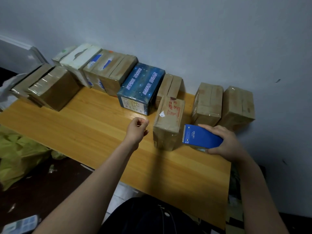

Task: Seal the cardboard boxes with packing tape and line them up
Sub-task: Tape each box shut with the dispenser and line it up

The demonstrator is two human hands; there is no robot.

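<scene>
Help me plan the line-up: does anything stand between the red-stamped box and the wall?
Yes. A smaller cardboard box sits right behind the red-stamped box, in the back row beside the blue printed box.

The left arm (101,174) and right arm (256,191) are bare throughout. Dark clothing (145,217) covers the lap, possibly black trousers with a pale button.

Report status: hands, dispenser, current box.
Left hand curled, empty. Right hand grips blue tape dispenser. Red-printed box stands forward of the wall row. Nothing blocks it.
</scene>
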